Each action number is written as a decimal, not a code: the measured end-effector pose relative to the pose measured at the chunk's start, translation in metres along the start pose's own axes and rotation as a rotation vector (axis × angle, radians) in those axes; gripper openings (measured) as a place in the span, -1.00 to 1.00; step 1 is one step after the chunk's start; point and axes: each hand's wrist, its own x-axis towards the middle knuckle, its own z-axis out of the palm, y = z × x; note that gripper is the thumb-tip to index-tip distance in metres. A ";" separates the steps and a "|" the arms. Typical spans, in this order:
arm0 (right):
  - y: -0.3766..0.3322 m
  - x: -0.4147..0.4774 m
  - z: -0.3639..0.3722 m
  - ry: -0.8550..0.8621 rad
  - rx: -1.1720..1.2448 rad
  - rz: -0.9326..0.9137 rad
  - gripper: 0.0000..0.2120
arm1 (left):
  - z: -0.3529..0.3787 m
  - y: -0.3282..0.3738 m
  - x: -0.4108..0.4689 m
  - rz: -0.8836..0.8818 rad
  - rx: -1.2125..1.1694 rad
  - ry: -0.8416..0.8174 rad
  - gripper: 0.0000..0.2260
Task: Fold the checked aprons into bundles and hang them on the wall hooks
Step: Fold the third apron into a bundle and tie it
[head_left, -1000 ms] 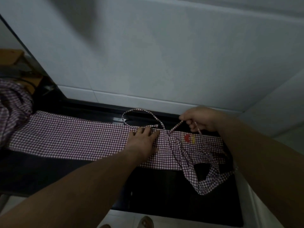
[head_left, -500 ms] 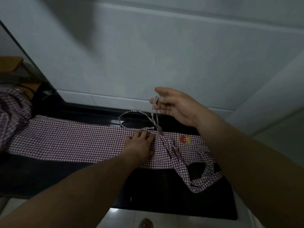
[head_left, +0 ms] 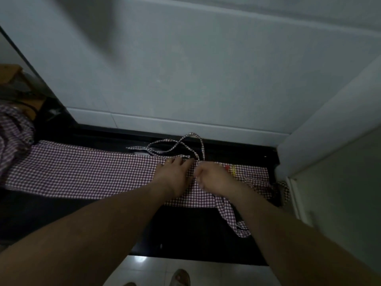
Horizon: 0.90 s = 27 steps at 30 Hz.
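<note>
A purple-and-white checked apron (head_left: 82, 172) lies folded into a long strip across the black counter (head_left: 185, 230). Its thin strap (head_left: 181, 144) loops over the counter's back edge. My left hand (head_left: 175, 172) presses flat on the strip near its middle, fingers straight. My right hand (head_left: 212, 178) sits right beside it with curled fingers, gripping the fabric and strap where they bunch. A red and yellow emblem (head_left: 231, 169) shows on the apron to the right of that hand. The strip's right end hangs over the counter's front edge (head_left: 237, 223).
A heap of other checked aprons (head_left: 14, 137) lies at the far left. A white tiled wall (head_left: 185, 79) rises behind the counter, and a white panel (head_left: 329, 141) closes the right side. Pale floor tiles and my sandalled feet (head_left: 179, 277) show below.
My right hand came down from holding the strap up in the air and now grips the apron beside my left hand. The strap has dropped onto the back of the counter.
</note>
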 end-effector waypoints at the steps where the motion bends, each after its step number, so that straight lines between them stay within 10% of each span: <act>1: 0.011 -0.007 0.011 -0.017 -0.036 0.033 -0.75 | 0.002 -0.002 -0.003 0.021 0.037 -0.014 -0.36; 9: 0.074 -0.056 0.008 0.633 -0.331 0.122 -0.60 | 0.008 0.003 -0.021 0.035 0.141 -0.059 -0.33; 14: 0.105 -0.097 0.037 0.305 -0.348 0.308 -0.37 | 0.004 0.020 -0.019 0.019 0.178 -0.077 -0.35; 18: 0.133 -0.077 -0.004 0.484 -0.172 0.268 -0.90 | 0.009 0.016 -0.018 0.026 0.206 -0.082 -0.37; 22: 0.137 -0.062 -0.052 0.775 -0.177 0.218 -0.87 | 0.006 0.024 -0.018 0.064 0.246 -0.024 -0.41; 27: 0.113 -0.056 -0.070 0.736 -0.268 0.324 -0.78 | 0.019 0.058 -0.010 0.260 0.154 0.061 -0.40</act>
